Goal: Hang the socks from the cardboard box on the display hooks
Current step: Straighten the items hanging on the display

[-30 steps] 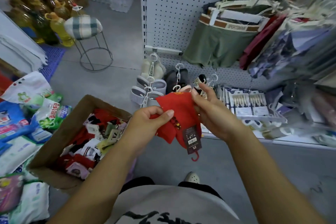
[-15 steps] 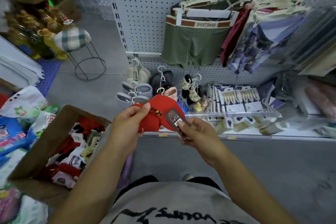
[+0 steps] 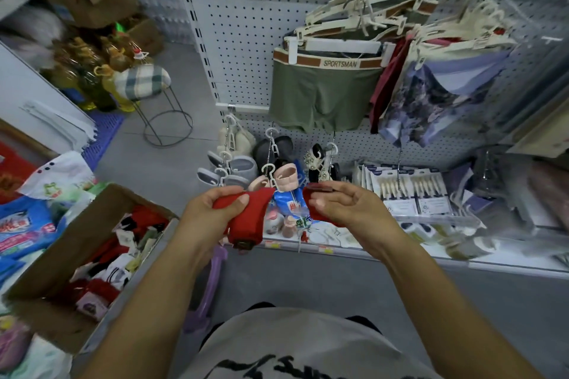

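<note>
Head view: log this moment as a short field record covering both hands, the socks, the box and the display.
left hand: grips a red fabric sock
right hand: pinches a second red fabric piece with a dark label
separation: the two red pieces are apart
brown cardboard box: open, lower left, mixed socks inside
white perforated display panel: ahead, grey socks hanging from it
task state: neither red piece hung yet

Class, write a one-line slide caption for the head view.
Left hand and right hand hold red socks before the pegboard, cardboard box alongside.
</note>
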Available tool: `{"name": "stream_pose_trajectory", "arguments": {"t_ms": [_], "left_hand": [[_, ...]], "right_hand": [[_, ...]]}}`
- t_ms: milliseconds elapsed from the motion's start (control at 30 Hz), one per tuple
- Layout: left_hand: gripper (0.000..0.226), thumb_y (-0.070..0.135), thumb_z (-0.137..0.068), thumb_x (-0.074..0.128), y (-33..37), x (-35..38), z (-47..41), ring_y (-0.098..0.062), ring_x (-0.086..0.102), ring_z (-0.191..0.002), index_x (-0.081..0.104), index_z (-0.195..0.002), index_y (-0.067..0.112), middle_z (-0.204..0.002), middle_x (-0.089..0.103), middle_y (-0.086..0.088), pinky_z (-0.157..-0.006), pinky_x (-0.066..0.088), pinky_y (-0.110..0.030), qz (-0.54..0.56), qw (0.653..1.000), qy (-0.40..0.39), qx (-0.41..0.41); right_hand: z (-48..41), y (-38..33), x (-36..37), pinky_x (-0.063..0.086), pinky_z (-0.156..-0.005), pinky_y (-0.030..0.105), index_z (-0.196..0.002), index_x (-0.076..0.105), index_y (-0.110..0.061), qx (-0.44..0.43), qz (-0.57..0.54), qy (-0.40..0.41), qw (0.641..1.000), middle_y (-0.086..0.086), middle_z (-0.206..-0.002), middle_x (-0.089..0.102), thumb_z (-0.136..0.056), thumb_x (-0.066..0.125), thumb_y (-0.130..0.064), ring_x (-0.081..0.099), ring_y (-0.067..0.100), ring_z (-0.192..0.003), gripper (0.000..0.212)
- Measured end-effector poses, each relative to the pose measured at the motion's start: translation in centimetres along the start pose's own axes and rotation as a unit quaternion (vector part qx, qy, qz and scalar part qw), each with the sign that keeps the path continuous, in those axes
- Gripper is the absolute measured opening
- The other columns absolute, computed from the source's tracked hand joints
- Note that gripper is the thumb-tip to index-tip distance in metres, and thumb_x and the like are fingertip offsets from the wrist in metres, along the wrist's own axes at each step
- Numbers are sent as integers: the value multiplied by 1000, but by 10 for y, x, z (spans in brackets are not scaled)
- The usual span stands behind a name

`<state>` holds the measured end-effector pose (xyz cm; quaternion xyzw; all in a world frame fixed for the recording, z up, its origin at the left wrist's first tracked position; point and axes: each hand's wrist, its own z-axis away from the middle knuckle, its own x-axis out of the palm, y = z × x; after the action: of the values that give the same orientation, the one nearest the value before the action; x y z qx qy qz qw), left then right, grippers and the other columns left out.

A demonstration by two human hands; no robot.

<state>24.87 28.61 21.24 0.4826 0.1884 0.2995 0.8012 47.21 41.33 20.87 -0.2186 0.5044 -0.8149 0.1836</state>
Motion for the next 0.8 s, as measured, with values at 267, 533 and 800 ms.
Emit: {"name": "stream_pose_trajectory", "arguments": {"t_ms": [267, 533, 800], "left_hand": [[41, 14, -91, 74, 8, 41, 12, -9, 76, -87, 67, -130, 27, -113, 72, 5, -72, 61, -23, -20, 995, -23, 90], [28, 34, -94, 61, 21, 55, 32, -11, 72, -101, 75, -117, 27, -111, 76, 4, -78, 57, -18, -68, 977, -93, 178], [68, 63, -100, 39, 4, 51, 41, -15, 55, -54, 60, -68, 7, -59, 50, -11, -60, 44, -30, -103, 978, -158, 85]], "right_hand": [[-6, -15, -31, 53, -69, 29, -79, 79, -26, -100, 114, 59, 987, 12, -70, 63, -80, 81, -12, 61, 18, -69, 14], [-9, -39, -29, 52, -94, 35, -114, 70, -6, 46, -97, -142, 984, 12, -108, 71, -93, 61, -26, 67, 21, -101, 31], [-16, -11, -5, 59, -77, 31, -116, 64, -3, 113, -178, -127, 969, 13, -103, 68, -87, 66, -27, 66, 20, -88, 38]]}}
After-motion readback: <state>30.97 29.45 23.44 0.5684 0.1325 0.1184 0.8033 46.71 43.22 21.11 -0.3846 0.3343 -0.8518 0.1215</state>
